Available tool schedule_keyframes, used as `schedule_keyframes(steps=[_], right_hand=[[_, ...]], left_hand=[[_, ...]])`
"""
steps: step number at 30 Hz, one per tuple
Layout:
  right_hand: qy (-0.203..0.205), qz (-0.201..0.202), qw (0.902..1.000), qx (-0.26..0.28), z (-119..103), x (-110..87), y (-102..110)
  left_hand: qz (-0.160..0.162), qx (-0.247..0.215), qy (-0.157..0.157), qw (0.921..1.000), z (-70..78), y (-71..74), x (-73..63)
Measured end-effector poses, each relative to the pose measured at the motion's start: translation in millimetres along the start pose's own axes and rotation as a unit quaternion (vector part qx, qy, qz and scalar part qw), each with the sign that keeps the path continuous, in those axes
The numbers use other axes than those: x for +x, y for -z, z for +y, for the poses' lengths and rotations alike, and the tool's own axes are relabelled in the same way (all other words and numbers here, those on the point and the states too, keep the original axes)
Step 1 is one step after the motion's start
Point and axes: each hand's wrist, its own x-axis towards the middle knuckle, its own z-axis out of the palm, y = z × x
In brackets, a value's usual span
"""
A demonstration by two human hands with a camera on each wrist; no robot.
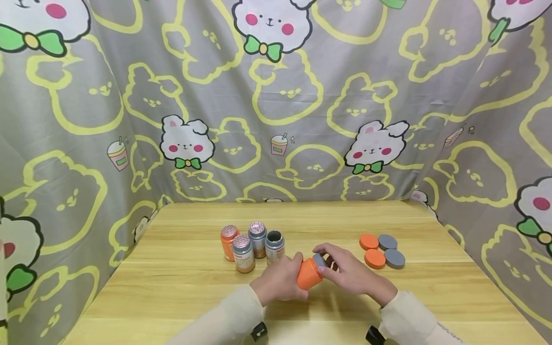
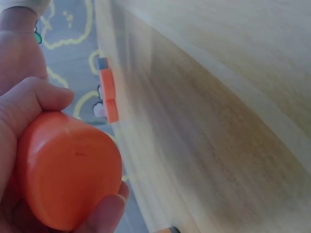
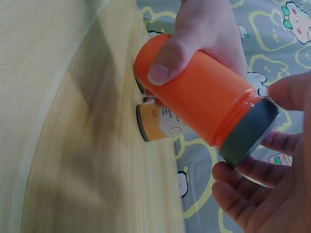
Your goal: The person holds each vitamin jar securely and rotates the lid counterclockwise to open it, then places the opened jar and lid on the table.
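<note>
My left hand point(image 1: 282, 279) grips an orange plastic jar point(image 1: 308, 274) around its body, tilted above the table with its neck toward the right. The left wrist view shows the jar's rounded base point(image 2: 73, 174) between thumb and fingers. A dark grey lid point(image 3: 249, 132) sits on the jar's mouth. Around that lid my right hand point(image 1: 348, 270) has its thumb on one side and curled fingers on the other, pinching its rim.
Left of the hands stand an orange jar point(image 1: 228, 244) and two grey jars point(image 1: 244, 258) with foil-sealed tops, plus an open-mouthed grey jar point(image 1: 275, 244). Two orange lids point(image 1: 374, 258) and two grey lids point(image 1: 394, 258) lie at the right. A patterned curtain point(image 1: 276, 105) surrounds the wooden table point(image 1: 181, 287).
</note>
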Motion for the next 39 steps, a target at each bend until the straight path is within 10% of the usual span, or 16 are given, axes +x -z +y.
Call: schedule_keyframes(steps=[39], right_hand=[[-0.018, 0.018, 0.9997, -0.006, 1.3, 2.7, -4.6]], left_hand=[[0.003, 0.005, -0.007, 1.0, -0.3, 2.0, 0.7]])
